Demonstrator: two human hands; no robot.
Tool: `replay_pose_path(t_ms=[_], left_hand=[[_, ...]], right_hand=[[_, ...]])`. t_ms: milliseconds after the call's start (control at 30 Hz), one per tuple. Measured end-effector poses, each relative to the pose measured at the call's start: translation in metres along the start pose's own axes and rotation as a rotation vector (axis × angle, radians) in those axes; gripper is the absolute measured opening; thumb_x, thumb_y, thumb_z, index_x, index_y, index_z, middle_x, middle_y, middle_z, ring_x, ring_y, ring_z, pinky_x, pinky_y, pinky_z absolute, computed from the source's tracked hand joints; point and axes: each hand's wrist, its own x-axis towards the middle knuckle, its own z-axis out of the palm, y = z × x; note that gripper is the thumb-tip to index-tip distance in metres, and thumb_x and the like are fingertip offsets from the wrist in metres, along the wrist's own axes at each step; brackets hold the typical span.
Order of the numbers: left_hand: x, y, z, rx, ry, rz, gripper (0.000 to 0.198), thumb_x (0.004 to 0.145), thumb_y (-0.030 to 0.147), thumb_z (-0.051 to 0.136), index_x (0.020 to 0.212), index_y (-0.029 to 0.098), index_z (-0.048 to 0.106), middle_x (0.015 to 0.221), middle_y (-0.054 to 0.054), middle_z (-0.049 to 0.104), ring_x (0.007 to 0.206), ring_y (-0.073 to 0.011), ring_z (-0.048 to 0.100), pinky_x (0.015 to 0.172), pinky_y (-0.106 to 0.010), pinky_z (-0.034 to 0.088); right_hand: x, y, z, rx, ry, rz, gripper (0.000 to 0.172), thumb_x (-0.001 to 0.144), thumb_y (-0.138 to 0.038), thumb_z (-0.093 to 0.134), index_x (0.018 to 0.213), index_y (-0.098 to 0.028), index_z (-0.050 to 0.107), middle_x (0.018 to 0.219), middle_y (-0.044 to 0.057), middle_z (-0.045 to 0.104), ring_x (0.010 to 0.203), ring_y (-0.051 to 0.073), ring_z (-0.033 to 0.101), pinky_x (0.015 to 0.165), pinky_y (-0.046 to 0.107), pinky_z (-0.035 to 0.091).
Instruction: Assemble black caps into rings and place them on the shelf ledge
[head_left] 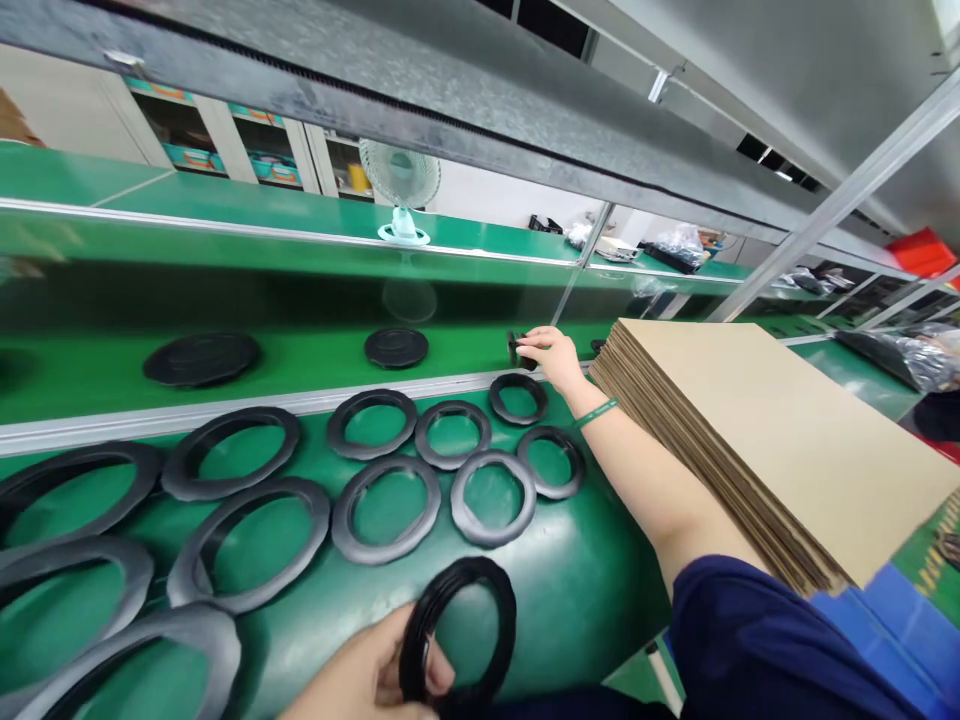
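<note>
At the bottom of the head view, my left hand (390, 660) grips a glossy black ring (505, 615), its fingers wrapped around the left side. The ring is tilted up off the green worktable (592, 570). My right hand (553, 358) is stretched out over the green conveyor belt (315, 350) with its fingers closed on a small dark part (516, 350), whose kind I cannot make out. Several dark grey rings with faceted rims, such as a grey ring (459, 510) and a smaller black ring (499, 400), lie flat on the table to the left of my right arm.
Black discs, one round disc (396, 348) and one wider disc (201, 358), lie on the belt. A tall stack of cardboard sheets (772, 430) stands right of my forearm. A metal rail (300, 402) edges the belt. Beyond stands a small fan (403, 180); a metal beam (360, 100) runs overhead.
</note>
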Motion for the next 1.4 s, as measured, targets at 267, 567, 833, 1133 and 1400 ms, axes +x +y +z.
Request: replay_pose_path(t_ms=[267,567,833,1133,1400], left_hand=[[-0.014,-0.005,0.006,0.051,0.313,0.186,0.046,0.073,0.030,0.077,0.111,0.022,0.051,0.099,-0.006,0.074,0.096,-0.0277,0.072,0.089,-0.044,0.057],[-0.020,0.011,0.007,-0.037,0.352,0.158,0.069,0.069,0.030,0.083,0.127,0.021,0.047,0.117,-0.007,0.069,0.107,-0.0300,0.071,0.094,-0.049,0.059],[-0.021,0.008,0.002,-0.015,0.452,0.119,0.070,0.070,0.034,0.084,0.128,0.021,0.048,0.121,-0.008,0.067,0.107,-0.0297,0.070,0.088,-0.047,0.063],[-0.023,0.015,0.004,0.058,0.511,0.092,0.067,0.069,0.034,0.084,0.127,0.023,0.051,0.110,-0.005,0.071,0.094,-0.0262,0.073,0.076,-0.037,0.065],[-0.023,0.018,0.006,0.035,0.498,0.097,0.067,0.070,0.032,0.083,0.128,0.022,0.050,0.109,-0.005,0.072,0.096,-0.0264,0.073,0.079,-0.038,0.064]], right_hand=[[-0.179,-0.118,0.008,0.292,-0.238,-0.162,0.012,0.077,-0.018,0.084,0.088,-0.022,0.081,0.078,0.001,0.065,0.076,0.014,0.061,0.069,0.026,0.051],[-0.243,-0.122,0.031,0.258,-0.336,-0.402,0.008,0.086,-0.016,0.077,0.093,-0.018,0.078,0.070,0.000,0.058,0.069,0.012,0.055,0.062,0.025,0.047],[-0.248,-0.108,0.043,0.231,-0.343,-0.456,0.008,0.090,-0.018,0.073,0.096,-0.014,0.077,0.070,0.000,0.059,0.066,0.011,0.054,0.060,0.025,0.044],[-0.253,-0.110,0.047,0.240,-0.317,-0.493,0.008,0.094,-0.020,0.067,0.096,-0.016,0.074,0.072,0.000,0.056,0.067,0.010,0.052,0.059,0.023,0.045],[-0.252,-0.107,0.049,0.162,-0.277,-0.642,0.010,0.095,-0.014,0.062,0.097,-0.018,0.071,0.074,-0.001,0.053,0.067,0.010,0.050,0.060,0.025,0.041]])
